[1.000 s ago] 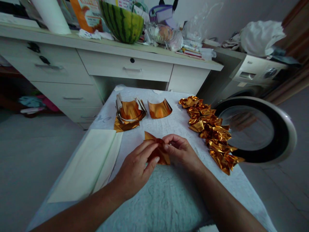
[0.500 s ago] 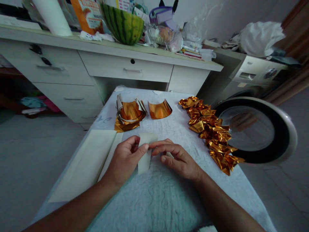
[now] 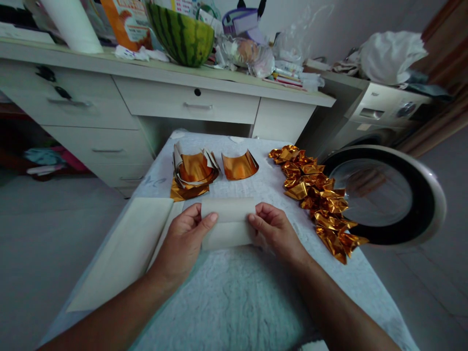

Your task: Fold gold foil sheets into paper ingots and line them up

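Note:
A folded pale sheet of paper [image 3: 230, 224] is stretched between my two hands above the cloth-covered table [image 3: 234, 302]. My left hand [image 3: 188, 239] pinches its left edge, thumb on top; my right hand [image 3: 278, 231] pinches the right edge the same way. Beyond the sheet lie a stack of curved gold foil sheets [image 3: 193, 170] and a single gold sheet [image 3: 239, 165]. Larger pale paper [image 3: 120, 248] lies flat left of my left hand. A row of crumpled gold foil pieces [image 3: 314, 195] runs down the right side.
Behind the table stands a white desk [image 3: 183, 100] with drawers, holding a cut watermelon [image 3: 183, 36], a paper roll [image 3: 73, 24] and plastic bags. At the right, the open round door [image 3: 380, 190] of a washing machine [image 3: 380, 112] stands beside the table edge.
My right hand has moved slightly right and closed on the paper's right edge. The paper, narrow and upright before, is now spread wide between both hands.

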### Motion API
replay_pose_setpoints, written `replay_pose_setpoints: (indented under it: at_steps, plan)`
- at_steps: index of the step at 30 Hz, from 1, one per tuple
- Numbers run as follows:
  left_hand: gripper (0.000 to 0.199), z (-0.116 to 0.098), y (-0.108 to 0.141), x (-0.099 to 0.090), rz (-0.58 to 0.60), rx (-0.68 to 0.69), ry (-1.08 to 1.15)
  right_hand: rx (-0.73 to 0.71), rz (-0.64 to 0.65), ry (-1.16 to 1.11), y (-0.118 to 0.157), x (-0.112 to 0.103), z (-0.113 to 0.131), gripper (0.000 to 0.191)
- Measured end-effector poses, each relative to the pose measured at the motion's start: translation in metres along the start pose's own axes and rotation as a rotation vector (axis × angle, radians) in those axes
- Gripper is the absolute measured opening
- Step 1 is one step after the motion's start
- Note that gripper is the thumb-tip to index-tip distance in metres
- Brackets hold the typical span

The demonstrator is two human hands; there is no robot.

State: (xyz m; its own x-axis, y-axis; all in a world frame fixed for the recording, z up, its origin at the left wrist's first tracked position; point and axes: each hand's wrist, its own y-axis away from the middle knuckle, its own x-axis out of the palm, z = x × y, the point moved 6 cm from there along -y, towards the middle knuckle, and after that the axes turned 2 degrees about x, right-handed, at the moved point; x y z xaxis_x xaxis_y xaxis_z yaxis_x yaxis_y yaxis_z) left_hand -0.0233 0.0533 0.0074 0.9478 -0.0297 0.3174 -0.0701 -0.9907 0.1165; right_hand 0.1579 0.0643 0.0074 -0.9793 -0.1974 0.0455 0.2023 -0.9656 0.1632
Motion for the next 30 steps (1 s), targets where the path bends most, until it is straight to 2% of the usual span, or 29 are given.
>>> replay_pose_setpoints:
  at_steps: [3,6,10,12,15,18,21,25,27,30]
  plan:
    - [0.033,0.001,-0.002,-0.001,-0.002,-0.012,-0.082,0.029,-0.014,-0.03,-0.002,0.0,-0.006,0.035]
    - [0.044,-0.001,-0.004,-0.003,-0.013,0.048,-0.236,0.019,-0.022,-0.022,-0.003,0.0,-0.008,0.033]
    - [0.06,-0.004,-0.003,-0.007,-0.065,0.149,-0.543,-0.057,-0.125,0.203,-0.002,-0.005,-0.004,0.034]
    - [0.057,-0.006,-0.001,-0.007,-0.07,0.171,-0.696,-0.096,-0.147,0.356,-0.002,-0.005,-0.002,0.025]
    - [0.041,-0.007,0.0,-0.005,-0.037,0.169,-0.932,-0.116,-0.125,0.537,-0.002,-0.002,-0.003,0.008]
    - [0.029,-0.006,-0.003,-0.002,0.026,0.183,-1.102,-0.104,-0.101,0.658,-0.003,0.0,-0.003,0.007]
    - [0.027,-0.006,-0.003,0.002,0.052,0.32,-1.204,-0.092,-0.072,0.755,-0.004,0.003,-0.001,0.009]
    - [0.033,-0.009,0.004,0.007,-0.015,0.531,-1.365,-0.091,-0.046,0.823,-0.004,0.006,0.001,0.01]
    - [0.031,-0.006,0.008,0.015,0.101,0.586,-1.346,-0.094,-0.042,0.832,-0.004,0.006,0.0,0.01]
    - [0.027,0.003,0.013,0.029,0.376,0.56,-1.268,-0.1,-0.035,0.839,-0.004,0.006,0.0,0.01]
